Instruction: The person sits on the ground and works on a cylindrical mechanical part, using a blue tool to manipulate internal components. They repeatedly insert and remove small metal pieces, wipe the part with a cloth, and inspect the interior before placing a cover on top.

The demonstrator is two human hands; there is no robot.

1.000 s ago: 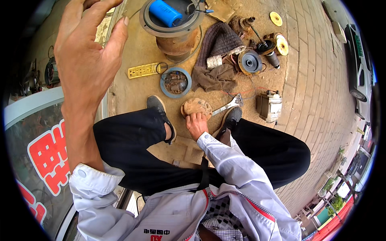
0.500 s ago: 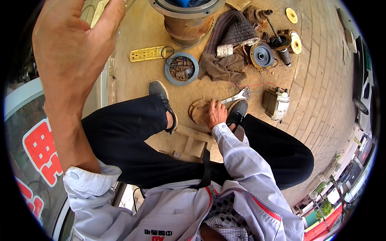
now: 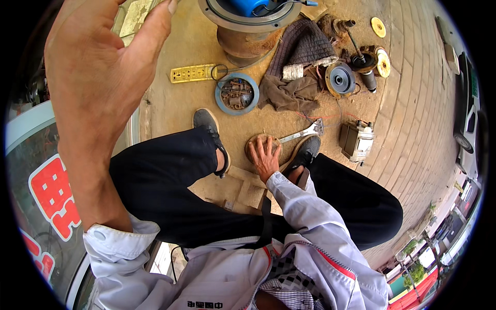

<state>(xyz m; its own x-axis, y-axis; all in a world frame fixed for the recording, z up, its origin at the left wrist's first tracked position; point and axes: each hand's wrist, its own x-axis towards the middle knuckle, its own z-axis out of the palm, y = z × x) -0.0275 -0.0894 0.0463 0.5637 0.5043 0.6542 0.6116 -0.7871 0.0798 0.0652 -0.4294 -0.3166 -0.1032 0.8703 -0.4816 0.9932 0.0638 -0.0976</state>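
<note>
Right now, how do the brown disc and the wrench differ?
Shape: the brown disc is round; the wrench is long. Colour: the disc is brown, the wrench silvery. State: the right hand covers part of the disc; no hand grips the wrench. Both are near the right shoe.

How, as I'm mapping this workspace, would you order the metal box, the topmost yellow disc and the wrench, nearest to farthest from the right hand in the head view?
1. Wrench: just beyond the right hand, slightly to its right.
2. Metal box: farther out to the right.
3. Topmost yellow disc: farthest, toward the picture's upper right.
</note>
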